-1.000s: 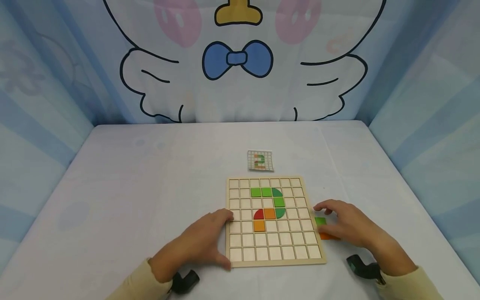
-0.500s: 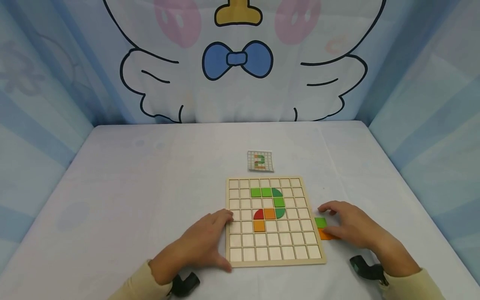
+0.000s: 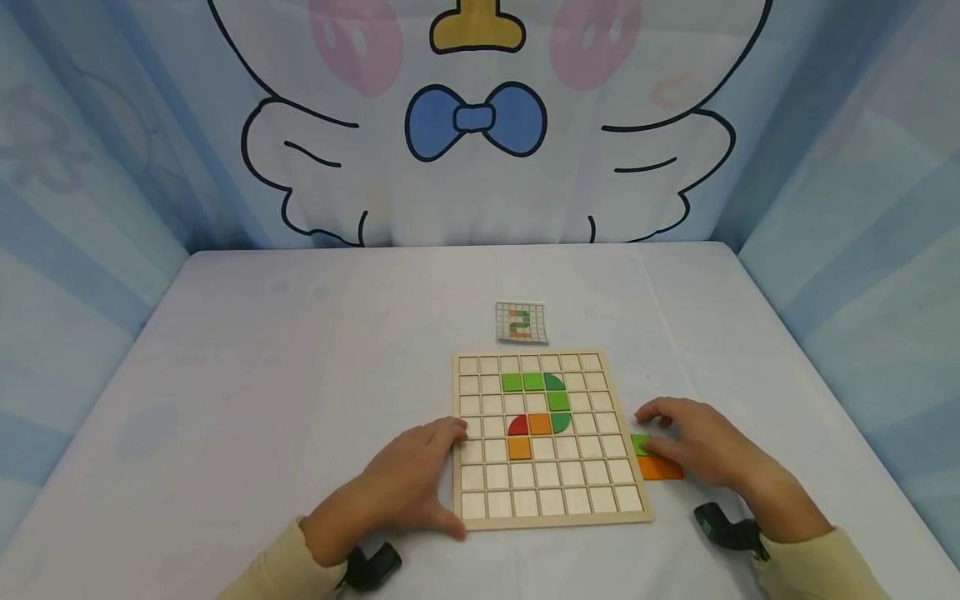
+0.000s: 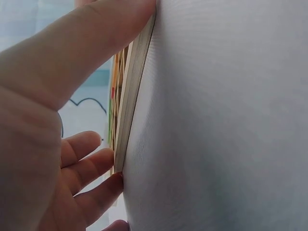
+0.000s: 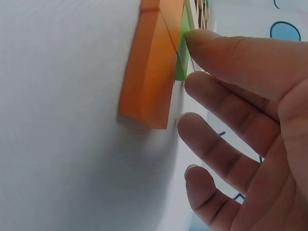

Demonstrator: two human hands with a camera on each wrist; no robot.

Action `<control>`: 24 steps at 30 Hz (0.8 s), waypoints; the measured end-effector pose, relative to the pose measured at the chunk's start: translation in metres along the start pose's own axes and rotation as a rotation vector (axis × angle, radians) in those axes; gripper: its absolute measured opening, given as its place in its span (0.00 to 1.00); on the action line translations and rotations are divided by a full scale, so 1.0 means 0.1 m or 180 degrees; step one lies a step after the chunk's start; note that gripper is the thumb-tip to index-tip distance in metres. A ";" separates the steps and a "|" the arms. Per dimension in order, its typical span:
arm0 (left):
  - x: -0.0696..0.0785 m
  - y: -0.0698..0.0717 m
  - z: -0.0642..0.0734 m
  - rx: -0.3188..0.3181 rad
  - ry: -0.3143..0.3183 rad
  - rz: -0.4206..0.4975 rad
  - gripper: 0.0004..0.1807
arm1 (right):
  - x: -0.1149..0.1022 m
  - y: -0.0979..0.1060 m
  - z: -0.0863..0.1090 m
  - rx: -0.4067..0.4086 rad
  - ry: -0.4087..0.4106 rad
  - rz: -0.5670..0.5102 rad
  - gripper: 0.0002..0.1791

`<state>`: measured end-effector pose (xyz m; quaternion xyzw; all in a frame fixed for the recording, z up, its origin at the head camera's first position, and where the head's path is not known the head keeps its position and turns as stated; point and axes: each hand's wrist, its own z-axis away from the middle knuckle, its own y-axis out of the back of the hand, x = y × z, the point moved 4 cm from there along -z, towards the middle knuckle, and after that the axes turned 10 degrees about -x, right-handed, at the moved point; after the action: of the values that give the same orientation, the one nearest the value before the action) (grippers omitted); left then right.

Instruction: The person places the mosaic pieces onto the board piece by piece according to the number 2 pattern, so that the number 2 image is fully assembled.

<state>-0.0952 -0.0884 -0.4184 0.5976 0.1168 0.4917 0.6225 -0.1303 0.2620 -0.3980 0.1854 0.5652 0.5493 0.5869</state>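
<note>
A square wooden grid board (image 3: 577, 477) lies flat, with several green, orange and red tiles set in its cells. My left hand (image 3: 401, 479) spreads along the board's left side, fingertips at the edge and thumb by the near left corner. Beyond the right edge lie a loose green tile (image 3: 638, 443) and orange tiles (image 3: 660, 469) side by side. Over them is my right hand (image 3: 705, 442), its thumb resting on the green tile and its fingers loosely bent. In the right wrist view, the right thumb (image 5: 231, 55) meets the green tile (image 5: 183, 65) beside the orange tiles (image 5: 151, 67).
Behind the board lies a small card (image 3: 521, 322) printed with a coloured grid pattern. A white cloth covers the table (image 3: 300, 350). Printed curtains (image 3: 480, 200) hang at the back and both sides. Each wrist carries a black camera mount (image 3: 726, 527).
The right thumb has moved from the orange tiles onto the green tile. The board has shifted very slightly away. My left hand stays almost where it was.
</note>
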 end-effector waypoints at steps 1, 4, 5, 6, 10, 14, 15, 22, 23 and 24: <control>0.00 0.00 0.00 0.0000 0.0002 0.0000 0.57 | 0.00 0.00 0.00 -0.0001 0.0002 0.0007 0.14; 0.00 0.00 -0.01 0.0012 -0.0001 0.0004 0.57 | 0.00 0.00 -0.01 -0.0040 -0.0038 -0.0002 0.15; 0.00 0.01 -0.01 0.0015 0.0000 0.0013 0.57 | 0.00 0.00 -0.01 -0.0066 -0.0040 -0.0013 0.15; 0.00 0.01 -0.01 0.0019 0.0001 0.0018 0.57 | 0.01 0.01 0.00 -0.0093 -0.0042 -0.0024 0.16; 0.00 0.01 -0.01 0.0016 0.0004 0.0030 0.56 | 0.01 0.01 0.00 -0.0134 -0.0040 -0.0060 0.17; 0.00 0.01 -0.01 0.0002 0.0006 0.0035 0.56 | 0.01 0.02 -0.01 -0.0093 -0.0030 -0.0057 0.17; -0.01 0.00 -0.01 0.0003 0.0006 0.0034 0.56 | 0.02 0.02 -0.01 -0.0070 -0.0016 -0.0051 0.16; -0.02 0.00 -0.02 0.0013 0.0027 0.0065 0.56 | 0.02 0.01 -0.05 0.0103 0.0001 0.0148 0.13; -0.02 0.00 -0.03 0.0011 0.0036 0.0073 0.56 | 0.02 0.01 -0.05 0.0105 0.0011 0.0161 0.13; -0.02 0.00 -0.03 0.0012 0.0039 0.0075 0.56 | 0.01 0.01 -0.05 0.0112 0.0002 0.0175 0.13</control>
<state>-0.0984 -0.0885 -0.4200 0.5971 0.1145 0.5024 0.6148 -0.1355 0.2616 -0.3988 0.2111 0.5697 0.5552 0.5680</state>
